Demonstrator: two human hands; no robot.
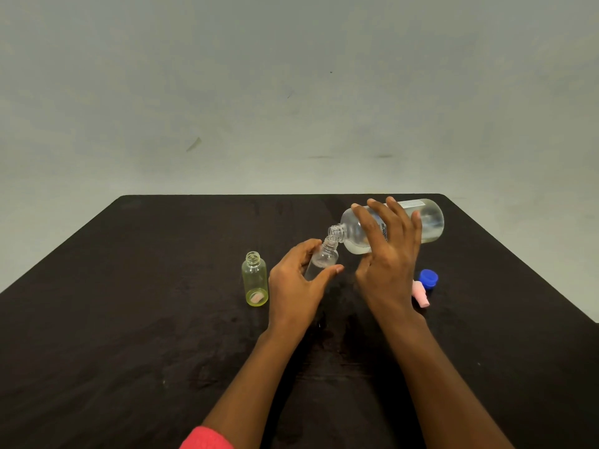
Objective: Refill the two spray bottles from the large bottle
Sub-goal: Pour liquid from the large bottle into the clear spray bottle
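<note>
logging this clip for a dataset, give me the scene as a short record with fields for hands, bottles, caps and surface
left hand: holds the small clear bottle, tilted toward the large bottle
right hand: grips the large bottle, tipped over, mouth at the small bottle's neck
yellow bottle: upright, uncapped, left of both hands, untouched
blue cap: on the table, right of the right hand
pink spray cap: lying beside the blue cap
table: dark
pour stream: cannot tell
</note>
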